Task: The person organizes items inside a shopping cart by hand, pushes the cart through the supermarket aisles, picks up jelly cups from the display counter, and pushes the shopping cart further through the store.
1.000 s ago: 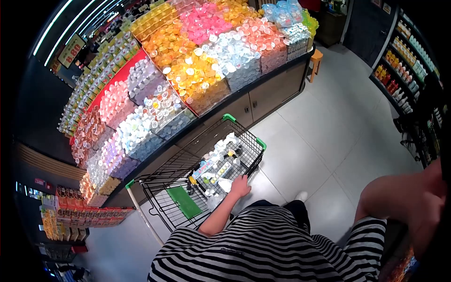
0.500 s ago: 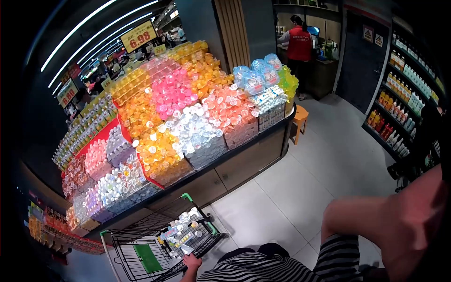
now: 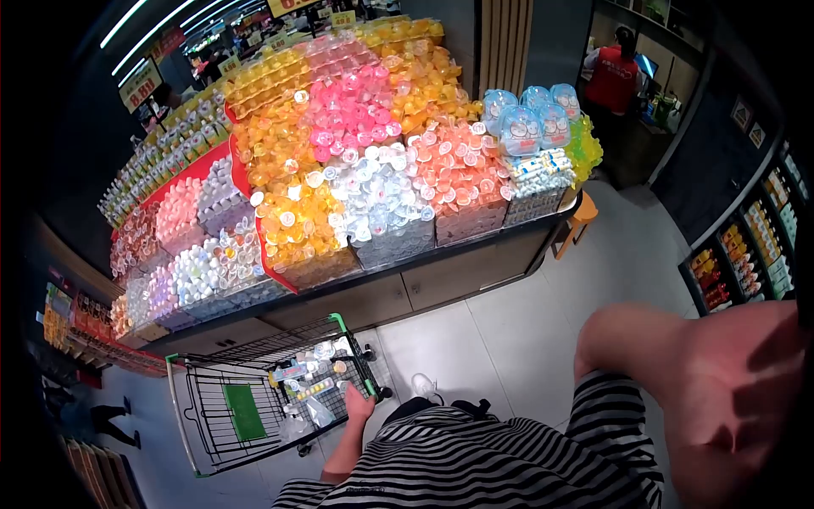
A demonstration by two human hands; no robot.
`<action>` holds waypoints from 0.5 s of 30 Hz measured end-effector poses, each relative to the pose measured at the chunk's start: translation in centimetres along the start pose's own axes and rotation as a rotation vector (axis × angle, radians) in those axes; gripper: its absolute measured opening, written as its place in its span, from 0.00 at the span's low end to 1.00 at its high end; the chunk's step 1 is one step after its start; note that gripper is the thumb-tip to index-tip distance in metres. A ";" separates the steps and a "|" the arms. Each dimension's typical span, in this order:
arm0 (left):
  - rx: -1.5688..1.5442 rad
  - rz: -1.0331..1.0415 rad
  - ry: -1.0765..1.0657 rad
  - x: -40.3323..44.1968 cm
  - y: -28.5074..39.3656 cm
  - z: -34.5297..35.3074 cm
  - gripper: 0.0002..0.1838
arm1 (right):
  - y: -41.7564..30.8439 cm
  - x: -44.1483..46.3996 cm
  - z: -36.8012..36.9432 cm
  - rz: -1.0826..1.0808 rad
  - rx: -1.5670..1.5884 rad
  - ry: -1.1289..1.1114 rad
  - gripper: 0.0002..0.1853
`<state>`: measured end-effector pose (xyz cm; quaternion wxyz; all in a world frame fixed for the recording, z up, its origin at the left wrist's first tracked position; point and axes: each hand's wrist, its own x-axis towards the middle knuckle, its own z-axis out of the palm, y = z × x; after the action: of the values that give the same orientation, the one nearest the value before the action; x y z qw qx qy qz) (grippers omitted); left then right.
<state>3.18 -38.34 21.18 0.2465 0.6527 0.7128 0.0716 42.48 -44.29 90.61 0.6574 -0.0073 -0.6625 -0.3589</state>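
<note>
My left hand (image 3: pixel 359 402) is closed on the near right corner of a shopping cart (image 3: pixel 197 371), by its green end piece. The fingers are partly hidden there. Inside the wire basket lie several small packs and cups (image 3: pixel 318 388), some white, some yellow, plus clear plastic bags (image 3: pixel 295 424). A green panel (image 3: pixel 245 412) is fixed to the cart's left part. On the right, my bent right arm is raised close to the camera; my right hand (image 3: pixel 746 373) is large, shadowed and cut off by the dark edge, so its fingers cannot be made out.
Beyond the cart stands a long display counter (image 3: pixel 407 293) heaped with jelly cups (image 3: pixel 462 174). Blue character-shaped packs (image 3: pixel 519 131) top its right end, beside an orange stool (image 3: pixel 579 219). A person in a red vest (image 3: pixel 613 81) stands behind. Bottle shelves (image 3: pixel 742 246) line the right.
The view has tilted down and turned. My left hand has shifted from the cart's near rim up to its right corner. The cart now stands more level in view. My right arm stays raised.
</note>
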 end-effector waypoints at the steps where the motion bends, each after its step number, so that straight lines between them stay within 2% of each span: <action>1: -0.025 0.009 0.024 1.2 0.8 0.6 0.50 | 0.6 -1.2 1.2 0.032 -0.020 0.031 0.11; 2: -0.055 -0.116 -0.023 2.4 1.2 1.2 0.49 | 1.0 -3.2 2.6 0.096 -0.043 0.059 0.11; 4: -0.168 -0.113 -0.068 4.6 1.5 2.0 0.46 | 1.6 -9.1 5.4 0.331 -0.115 0.036 0.11; 5: -0.213 -0.105 -0.044 5.1 2.0 1.7 0.44 | 1.9 -13.0 6.6 0.467 -0.097 -0.094 0.15; 6: -0.235 -0.095 -0.052 6.4 1.2 2.9 0.42 | 1.9 -17.4 8.3 0.653 -0.130 -0.199 0.15; 8: -0.273 -0.120 -0.117 7.6 0.7 4.4 0.36 | 0.8 -26.5 11.3 1.312 0.012 -0.506 0.10; 9: -0.319 -0.150 -0.151 7.6 0.5 4.5 0.35 | -0.3 -32.5 11.3 1.543 0.194 -0.591 0.10; 10: -0.366 -0.179 -0.184 7.6 0.2 4.8 0.34 | -3.2 -39.0 10.8 1.891 0.426 -0.380 0.08; 12: -0.474 -0.165 -0.185 8.0 -0.8 5.8 0.32 | -7.5 -44.9 10.1 2.073 0.353 -0.639 0.07; 14: -0.604 -0.203 -0.205 8.4 -2.9 7.6 0.32 | -9.2 -46.6 9.6 2.099 0.518 -0.937 0.08; 15: -0.693 -0.220 -0.226 8.4 -3.4 7.8 0.34 | -10.0 -48.0 9.4 2.142 0.615 -0.938 0.08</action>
<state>3.36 -32.42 10.75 0.5361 0.4541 0.6802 0.2091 36.02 -25.01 45.06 0.2913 -0.5253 -0.5524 0.5780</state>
